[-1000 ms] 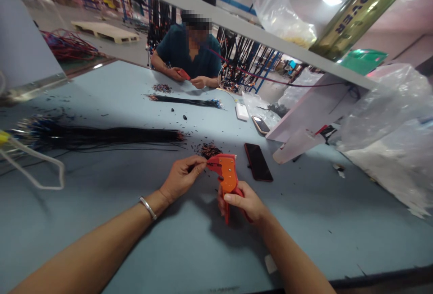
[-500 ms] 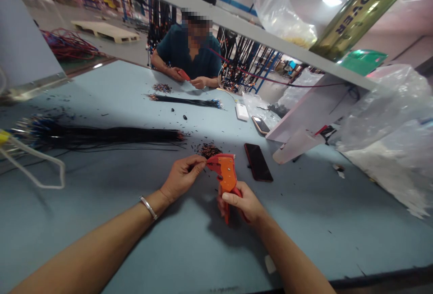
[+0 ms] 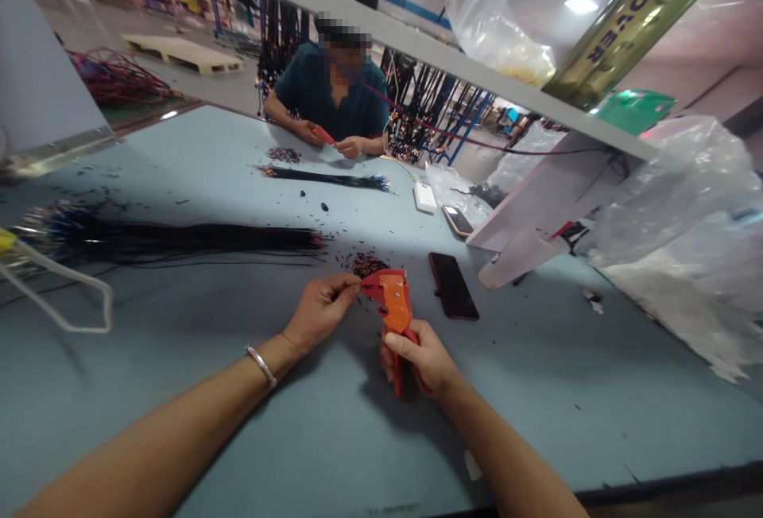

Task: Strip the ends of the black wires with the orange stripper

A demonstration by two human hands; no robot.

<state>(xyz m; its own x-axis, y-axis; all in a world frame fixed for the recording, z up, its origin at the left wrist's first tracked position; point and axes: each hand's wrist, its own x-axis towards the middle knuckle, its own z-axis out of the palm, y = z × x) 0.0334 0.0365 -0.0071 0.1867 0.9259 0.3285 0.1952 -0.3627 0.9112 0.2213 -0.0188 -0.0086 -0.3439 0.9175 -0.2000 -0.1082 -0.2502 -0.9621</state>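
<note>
My right hand (image 3: pixel 420 355) is wrapped around the handles of an orange and red wire stripper (image 3: pixel 396 305), held upright above the table with its jaws toward the left. Thumb and fingertips of my left hand (image 3: pixel 325 307) are pinched together right at those jaws, on a thin wire that the fingers mostly hide. Behind the tool's head lies a pile of small dark and copper-coloured scraps (image 3: pixel 365 264). To the left, a thick bundle of black wires (image 3: pixel 208 237) lies on the table, its copper-coloured ends pointing at the pile.
A dark phone (image 3: pixel 454 286) lies right of the tool, with another phone (image 3: pixel 457 220) and a white box (image 3: pixel 425 198) behind. Across the table a person (image 3: pixel 334 97) holds a red tool near a smaller wire bundle (image 3: pixel 325 178). Plastic bags (image 3: pixel 673 200) fill the right side.
The wire stripper and my right hand have shifted very slightly left. My left hand keeps its pinch at the jaws, and the view has moved a little.
</note>
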